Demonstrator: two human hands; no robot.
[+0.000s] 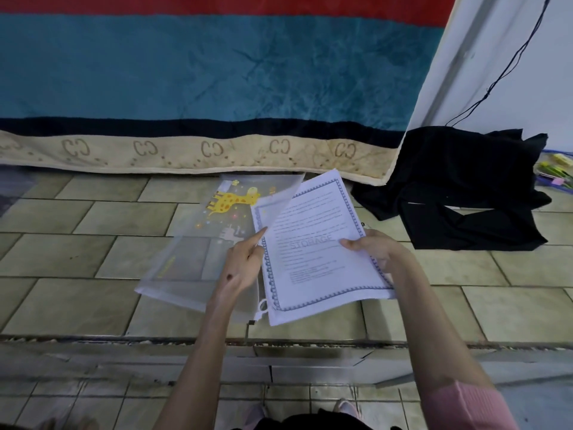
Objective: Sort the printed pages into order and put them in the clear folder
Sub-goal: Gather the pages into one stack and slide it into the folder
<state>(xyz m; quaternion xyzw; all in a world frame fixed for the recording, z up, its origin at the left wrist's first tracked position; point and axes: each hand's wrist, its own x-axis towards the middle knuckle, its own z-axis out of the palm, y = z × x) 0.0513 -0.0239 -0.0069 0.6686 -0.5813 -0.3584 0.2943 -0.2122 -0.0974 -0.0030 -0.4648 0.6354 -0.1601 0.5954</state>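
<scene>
The person stands over a tiled floor and holds the work above it at about waist height. The right hand grips the stack of printed pages at its right edge: the thumb lies on the top sheet and the remaining fingers are curled underneath, clamping the stack. The top sheet carries a blue patterned border, lines of text too small to read, and a grey watermark reading "STORAGE". The left hand holds the clear folder at its open edge, with the index finger extended and pressed against the translucent front flap; the other fingers are bent, and it appears, though the flap obscures the contact, that they pinch the rear sheet. The folder is printed with a yellow giraffe near its far end, and a small white pull ring hangs at its near corner. The far left corner of the stack lies inside the folder mouth, behind the lifted flap; the rest of the stack remains outside, to the right. A striped blanket in red, teal, black and beige hangs along the far edge of the floor. A black cloth lies crumpled at the far right, beside a white wall with a dark cable running down it. A pink sleeve covers the right upper arm.
</scene>
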